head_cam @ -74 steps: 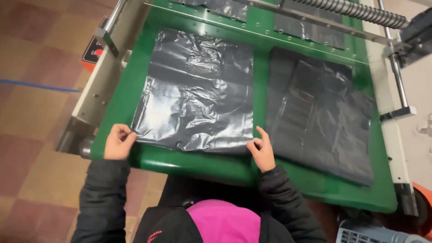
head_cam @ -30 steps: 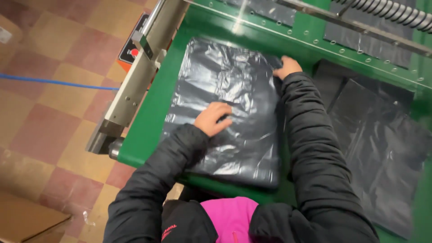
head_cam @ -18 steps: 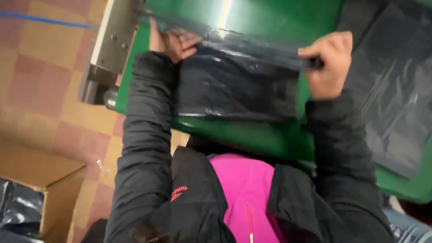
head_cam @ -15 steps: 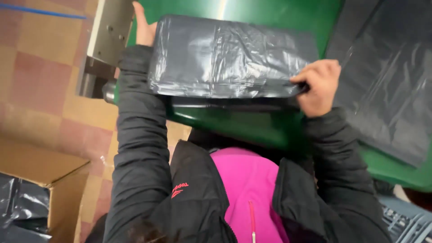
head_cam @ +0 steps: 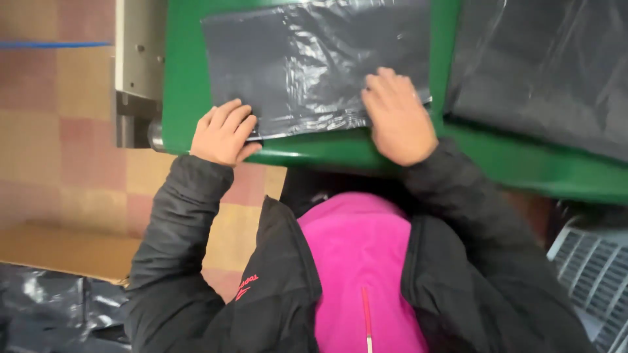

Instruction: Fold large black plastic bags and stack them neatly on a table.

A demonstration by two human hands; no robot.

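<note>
A folded stack of black plastic bags (head_cam: 307, 65) lies on the green table (head_cam: 183, 72) near its front edge. My left hand (head_cam: 222, 133) rests at the stack's near left corner, fingers curled over its edge. Flat on the stack's near right corner lies my right hand (head_cam: 396, 117), palm down and pressing on it. Both arms are in black jacket sleeves over a pink top.
A second stack of black bags (head_cam: 543, 72) lies to the right on the table. A grey metal frame (head_cam: 134, 72) runs along the table's left side. A cardboard box (head_cam: 65, 252) with black plastic sits on the tiled floor at lower left; a grey crate (head_cam: 592, 274) at lower right.
The flat bags were folded over toward me into a half-size stack. Both hands moved from lifting the far edge to pressing the folded stack's near corners on the table.
</note>
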